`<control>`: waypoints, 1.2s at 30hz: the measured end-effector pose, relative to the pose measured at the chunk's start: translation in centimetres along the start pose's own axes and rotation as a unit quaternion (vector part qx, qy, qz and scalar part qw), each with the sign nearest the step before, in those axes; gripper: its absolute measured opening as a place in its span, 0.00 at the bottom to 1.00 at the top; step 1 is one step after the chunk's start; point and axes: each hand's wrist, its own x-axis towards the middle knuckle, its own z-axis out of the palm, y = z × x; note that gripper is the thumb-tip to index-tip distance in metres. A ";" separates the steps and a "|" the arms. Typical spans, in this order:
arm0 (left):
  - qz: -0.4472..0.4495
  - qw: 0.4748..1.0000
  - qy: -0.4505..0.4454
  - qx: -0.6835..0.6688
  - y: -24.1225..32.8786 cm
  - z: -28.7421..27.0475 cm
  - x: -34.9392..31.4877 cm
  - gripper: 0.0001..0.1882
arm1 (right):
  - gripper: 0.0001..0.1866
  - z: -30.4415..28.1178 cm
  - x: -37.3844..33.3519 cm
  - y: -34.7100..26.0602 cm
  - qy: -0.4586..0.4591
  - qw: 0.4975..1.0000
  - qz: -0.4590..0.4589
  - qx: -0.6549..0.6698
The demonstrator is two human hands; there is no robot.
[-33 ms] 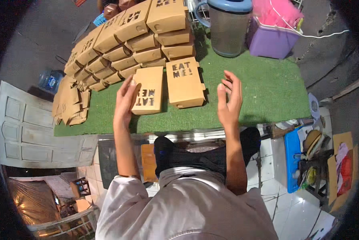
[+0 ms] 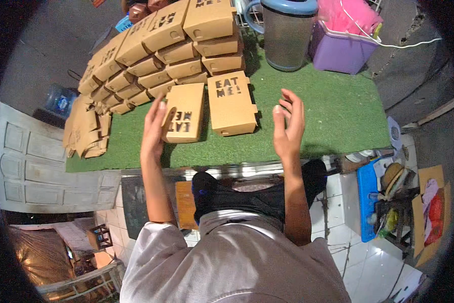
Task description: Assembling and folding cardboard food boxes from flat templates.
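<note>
Left hand and right hand, apart and loosely open, flank two kraft takeaway boxes on the green-turfed table. Left of the table, a panelled door; below it, tiled floor.

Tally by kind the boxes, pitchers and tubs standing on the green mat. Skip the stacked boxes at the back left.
Brown rectangular cardboard boxes, unstacked: 2
Tall grey see-through pitcher with blue lid and handle: 1
Purple plastic tub holding something pink: 1
Total: 4
</note>
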 end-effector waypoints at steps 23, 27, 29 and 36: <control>0.221 0.966 -0.050 0.128 -2.8 3.0 -4.3 0.43 | 0.32 0.8 -1.0 -1.4 -0.143 0.961 -0.112 -0.209; 0.242 0.954 -0.038 0.171 -3.8 2.0 -3.5 0.41 | 0.33 1.3 -1.2 -1.4 -0.108 0.966 -0.134 -0.191; 0.238 0.954 -0.030 0.178 -3.8 1.6 -3.8 0.41 | 0.34 2.2 -1.3 -1.0 -0.092 0.967 -0.122 -0.205; 0.210 0.924 -0.117 0.297 -1.2 -2.2 -4.9 0.54 | 0.34 2.1 -1.5 0.2 -0.041 0.978 -0.143 -0.146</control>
